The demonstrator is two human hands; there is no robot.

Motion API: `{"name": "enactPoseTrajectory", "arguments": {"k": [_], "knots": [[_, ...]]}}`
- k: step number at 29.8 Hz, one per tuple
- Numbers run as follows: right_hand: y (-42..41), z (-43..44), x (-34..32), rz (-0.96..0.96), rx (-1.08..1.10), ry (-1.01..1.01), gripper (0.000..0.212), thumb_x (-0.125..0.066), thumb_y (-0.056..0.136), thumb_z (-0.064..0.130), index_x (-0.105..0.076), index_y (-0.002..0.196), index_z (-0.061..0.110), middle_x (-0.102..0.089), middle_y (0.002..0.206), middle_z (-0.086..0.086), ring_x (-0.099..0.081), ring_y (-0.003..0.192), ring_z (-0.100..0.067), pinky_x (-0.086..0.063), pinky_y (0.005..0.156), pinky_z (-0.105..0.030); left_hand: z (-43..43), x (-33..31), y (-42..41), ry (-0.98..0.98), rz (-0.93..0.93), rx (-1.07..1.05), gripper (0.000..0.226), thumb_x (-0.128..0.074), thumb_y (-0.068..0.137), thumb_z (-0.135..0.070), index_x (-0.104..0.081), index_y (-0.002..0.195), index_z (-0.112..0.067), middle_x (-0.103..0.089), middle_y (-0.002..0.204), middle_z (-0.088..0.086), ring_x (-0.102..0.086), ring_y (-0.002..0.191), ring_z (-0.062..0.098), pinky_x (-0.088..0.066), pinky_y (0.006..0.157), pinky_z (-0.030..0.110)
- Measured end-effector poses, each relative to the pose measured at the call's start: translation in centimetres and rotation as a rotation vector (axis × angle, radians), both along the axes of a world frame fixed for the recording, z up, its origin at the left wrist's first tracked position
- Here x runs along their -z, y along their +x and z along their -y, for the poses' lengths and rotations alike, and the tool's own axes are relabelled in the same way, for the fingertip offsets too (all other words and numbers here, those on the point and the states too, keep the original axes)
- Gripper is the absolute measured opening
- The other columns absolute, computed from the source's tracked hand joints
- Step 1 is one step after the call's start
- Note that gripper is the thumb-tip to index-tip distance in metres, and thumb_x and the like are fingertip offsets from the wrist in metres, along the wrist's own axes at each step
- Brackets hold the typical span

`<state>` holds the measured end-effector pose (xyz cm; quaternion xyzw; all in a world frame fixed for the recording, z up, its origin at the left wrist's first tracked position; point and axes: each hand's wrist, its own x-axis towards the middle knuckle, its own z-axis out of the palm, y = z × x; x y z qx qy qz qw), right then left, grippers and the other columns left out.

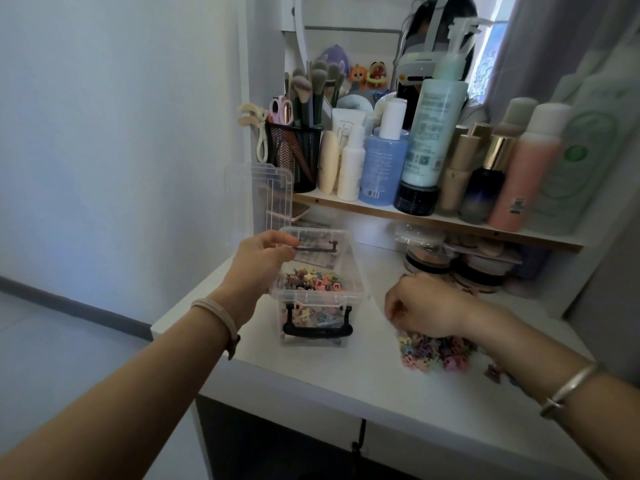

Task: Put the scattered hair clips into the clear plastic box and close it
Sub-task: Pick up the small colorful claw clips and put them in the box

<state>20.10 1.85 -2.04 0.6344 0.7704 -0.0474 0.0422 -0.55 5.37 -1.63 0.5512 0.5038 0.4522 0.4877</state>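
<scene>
Here the loose hair clips (436, 353) lie heaped on the tabletop (346, 386), just right of the clear plastic box (313, 302). The box stands open and part filled, its lid (277, 195) upright at the far left. Our right hand (426, 306) curls down onto the heap; whether it grips any we cannot tell. Our left hand (258, 263) pinches the box's far rim. We should scoop a modest bunch and lift it over the box's right wall, with the box braced.

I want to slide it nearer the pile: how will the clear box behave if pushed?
Probably light and slides easily: the clear plastic box is thin-walled and only part-filled with small hair clips. Wider than tall, it seems unlikely to tip.
</scene>
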Motion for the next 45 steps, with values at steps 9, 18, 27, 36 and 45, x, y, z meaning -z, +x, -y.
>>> {"name": "enactPoseTrajectory", "arguments": {"k": [9, 18, 27, 36, 45], "knots": [[-0.3, -0.4, -2.5, -0.369, 0.069, 0.326, 0.014, -0.064, 0.084, 0.014, -0.071, 0.096, 0.016, -0.067, 0.088, 0.003, -0.058, 0.080, -0.007, -0.044, 0.077, -0.017, 0.0, 0.2, 0.4, 0.017, -0.030, 0.006, 0.021, -0.048, 0.091, -0.005, -0.057, 0.078, -0.018, -0.052, 0.080, -0.005, -0.044, 0.057, 0.009, -0.038, 0.047, 0.019], [-3.0, -1.2, -5.2, -0.492, -0.056, 0.223, 0.020, -0.058, 0.089, 0.017, -0.067, 0.106, 0.024, -0.062, 0.115, 0.009, -0.059, 0.098, -0.008, -0.040, 0.085, -0.021, 0.3, 0.5, 1.8, 0.011, -0.025, 0.064, 0.021, -0.048, 0.092, -0.006, -0.056, 0.077, -0.019, -0.055, 0.084, 0.000, -0.045, 0.058, 0.009, -0.039, 0.042, 0.015], [1.4, -1.9, -1.3, -0.190, 0.190, 0.080, 0.032, -0.055, 0.086, 0.007, -0.061, 0.117, 0.016, -0.060, 0.122, -0.005, -0.055, 0.111, -0.017, -0.040, 0.087, -0.019, 0.0, 0.6, 1.9, 0.021, -0.021, 0.034, 0.025, -0.051, 0.090, -0.004, -0.058, 0.072, -0.020, -0.051, 0.078, -0.003, -0.042, 0.060, 0.010, -0.035, 0.053, 0.022], [1.1, -2.5, 1.3, -0.044, 0.135, 0.077, 0.026, -0.049, 0.085, 0.003, -0.068, 0.100, 0.013, -0.066, 0.109, -0.007, -0.059, 0.103, -0.022, -0.040, 0.073, -0.023, 0.1, 0.4, 1.8, 0.027, -0.050, 0.047, 0.024, -0.050, 0.090, -0.003, -0.058, 0.073, -0.019, -0.052, 0.079, -0.003, -0.042, 0.061, 0.010, -0.035, 0.055, 0.023], [1.3, -2.8, 0.7, -0.188, 0.152, 0.231, 0.025, -0.054, 0.085, -0.001, -0.071, 0.099, 0.011, -0.069, 0.102, -0.003, -0.061, 0.100, -0.015, -0.042, 0.081, -0.018, 0.2, 0.4, 1.9, 0.037, -0.060, 0.046, 0.024, -0.050, 0.090, -0.004, -0.058, 0.074, -0.019, -0.052, 0.081, -0.005, -0.043, 0.063, 0.008, -0.035, 0.055, 0.022]]}}
